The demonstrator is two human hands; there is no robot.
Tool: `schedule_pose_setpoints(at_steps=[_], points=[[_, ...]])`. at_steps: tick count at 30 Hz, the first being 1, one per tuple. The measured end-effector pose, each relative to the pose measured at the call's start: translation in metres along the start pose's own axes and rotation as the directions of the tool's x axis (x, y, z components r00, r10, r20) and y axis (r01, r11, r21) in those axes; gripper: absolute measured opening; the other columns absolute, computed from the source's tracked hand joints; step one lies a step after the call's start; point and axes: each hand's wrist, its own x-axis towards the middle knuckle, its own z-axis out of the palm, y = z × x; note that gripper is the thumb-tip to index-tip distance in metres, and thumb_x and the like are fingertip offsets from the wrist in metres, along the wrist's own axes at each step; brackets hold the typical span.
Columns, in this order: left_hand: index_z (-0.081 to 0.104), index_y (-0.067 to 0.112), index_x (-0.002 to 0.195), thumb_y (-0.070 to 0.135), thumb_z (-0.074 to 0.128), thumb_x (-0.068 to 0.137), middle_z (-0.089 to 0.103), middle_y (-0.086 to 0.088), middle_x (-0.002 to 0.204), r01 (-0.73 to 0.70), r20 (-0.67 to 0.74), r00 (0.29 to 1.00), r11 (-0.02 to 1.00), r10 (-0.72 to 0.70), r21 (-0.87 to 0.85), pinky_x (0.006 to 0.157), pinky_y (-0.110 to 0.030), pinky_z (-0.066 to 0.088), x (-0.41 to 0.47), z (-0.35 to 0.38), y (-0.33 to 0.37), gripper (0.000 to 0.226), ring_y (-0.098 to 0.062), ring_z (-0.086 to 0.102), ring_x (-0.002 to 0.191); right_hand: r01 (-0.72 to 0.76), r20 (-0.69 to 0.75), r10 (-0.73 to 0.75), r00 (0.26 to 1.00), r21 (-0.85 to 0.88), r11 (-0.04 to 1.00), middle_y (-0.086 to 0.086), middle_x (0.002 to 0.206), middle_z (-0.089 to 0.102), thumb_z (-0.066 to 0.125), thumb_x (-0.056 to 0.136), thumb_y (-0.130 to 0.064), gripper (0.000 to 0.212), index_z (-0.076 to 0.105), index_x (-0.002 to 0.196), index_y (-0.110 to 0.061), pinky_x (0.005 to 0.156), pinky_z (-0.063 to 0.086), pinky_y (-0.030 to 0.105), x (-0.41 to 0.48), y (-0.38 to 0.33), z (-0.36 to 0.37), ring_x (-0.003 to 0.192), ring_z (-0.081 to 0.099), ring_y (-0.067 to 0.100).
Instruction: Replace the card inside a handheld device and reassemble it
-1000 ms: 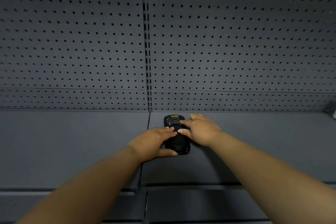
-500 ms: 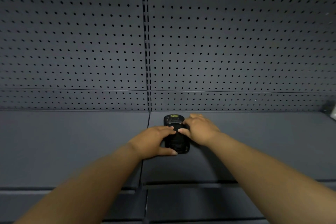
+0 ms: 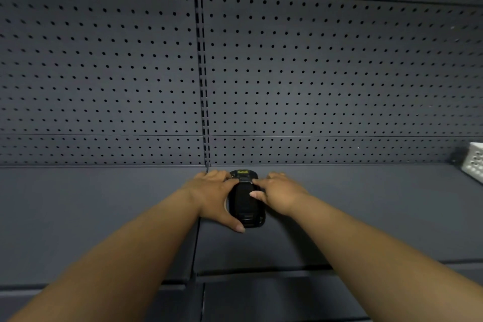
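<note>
The device (image 3: pixel 245 198) lies flat on the shelf (image 3: pixel 104 217), long axis running away from the person, directly between the two hands and close to the back panel (image 3: pixel 313 73). Its dark back faces up, with a strap or cover along the middle and a small yellow label at the far end. No card or loose part is in view, and the housing looks whole, so I judge the work to be either at its very start or just at its close; which one cannot be told here.

The left hand (image 3: pixel 217 196) cups the device's left edge, fingers spread toward the far end and thumb stretched to the near corner. The right hand (image 3: pixel 279 193) rests against the right edge, thumb laid across the back. Neither hand is clenched; both brace the device without lifting it. Both forearms reach straight forward. A white basket (image 3: pixel 474 162) sits far off beyond the right hand.
</note>
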Motion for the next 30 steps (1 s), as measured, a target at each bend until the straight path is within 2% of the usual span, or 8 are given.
schedule_pose_setpoints(at_steps=[4,8,15,20,24,26,28,30], points=[[0.031,0.020,0.139,0.082,0.060,0.050,0.038,-0.002,0.139,-0.014,-0.044,0.999,0.997,0.017,0.070,0.111,-0.038,0.025,0.002,-0.003,0.001,0.112,-0.021,0.032,0.132,-0.009,0.006,0.009,1.000,0.001,1.000,0.013,0.137,0.044,0.035,0.096,-0.048,0.055,0.032,0.145,-0.025,0.104,0.035,0.041,0.001,0.000,0.000,0.131,0.036,0.030],[0.033,0.017,0.137,0.082,0.061,0.048,0.039,-0.002,0.136,0.001,-0.040,0.999,0.997,0.002,0.074,0.110,-0.038,0.026,0.003,-0.003,0.001,0.113,-0.021,0.033,0.130,-0.019,0.003,0.019,1.000,0.026,0.999,0.013,0.134,0.046,0.036,0.095,-0.048,0.054,0.033,0.144,-0.026,0.105,0.036,0.041,0.002,0.001,0.003,0.129,0.037,0.030],[0.032,0.019,0.137,0.072,0.070,0.052,0.040,-0.001,0.132,0.019,-0.037,0.999,0.998,-0.022,-0.066,0.111,-0.037,0.029,-0.001,0.000,0.002,0.107,-0.020,0.035,0.127,-0.047,-0.011,0.048,0.999,0.114,0.992,0.013,0.132,0.047,0.040,0.095,-0.046,0.052,0.037,0.143,-0.026,0.105,0.037,0.040,0.003,0.001,0.007,0.129,0.038,0.030],[0.031,0.023,0.139,0.069,0.073,0.052,0.042,0.000,0.132,0.032,-0.039,0.998,0.985,-0.039,-0.171,0.111,-0.037,0.029,-0.002,0.004,0.002,0.106,-0.020,0.037,0.127,-0.067,-0.012,0.070,0.997,0.155,0.986,0.013,0.140,0.043,0.040,0.095,-0.045,0.052,0.035,0.144,-0.027,0.108,0.034,0.038,0.003,-0.001,0.008,0.132,0.037,0.030],[0.024,0.025,0.142,0.071,0.070,0.055,0.037,0.001,0.141,0.042,-0.029,0.998,0.979,-0.049,-0.199,0.112,-0.039,0.029,-0.002,0.010,-0.001,0.109,-0.020,0.033,0.132,-0.102,0.043,0.096,0.994,0.175,0.979,0.016,0.147,0.036,0.036,0.096,-0.047,0.053,0.029,0.146,-0.030,0.112,0.030,0.040,0.002,0.001,0.009,0.136,0.034,0.032],[0.017,0.026,0.145,0.071,0.068,0.059,0.029,0.001,0.148,0.055,0.020,0.998,0.971,-0.052,-0.232,0.115,-0.041,0.026,-0.003,0.012,-0.004,0.109,-0.021,0.027,0.137,-0.087,0.069,0.073,0.995,0.225,0.971,0.015,0.151,0.034,0.035,0.097,-0.046,0.054,0.029,0.147,-0.026,0.114,0.028,0.039,-0.003,0.003,0.003,0.138,0.034,0.032],[0.016,0.024,0.146,0.069,0.063,0.066,0.023,-0.001,0.153,0.083,0.070,0.995,0.949,-0.064,-0.305,0.117,-0.040,0.023,-0.009,0.006,-0.005,0.104,-0.022,0.022,0.141,-0.060,-0.006,0.067,0.998,0.369,0.928,0.011,0.153,0.036,0.036,0.097,-0.043,0.055,0.033,0.145,-0.016,0.114,0.026,0.035,-0.012,0.007,-0.019,0.139,0.035,0.026],[0.022,0.020,0.146,0.066,0.054,0.076,0.024,-0.005,0.155,0.098,0.057,0.995,0.909,-0.082,-0.405,0.116,-0.039,0.022,-0.014,-0.010,-0.004,0.090,-0.023,0.023,0.142,0.007,-0.187,0.108,0.976,0.526,0.850,0.007,0.149,0.043,0.040,0.097,-0.041,0.052,0.040,0.141,-0.014,0.111,0.030,0.033,-0.032,0.015,-0.060,0.135,0.042,0.022]])
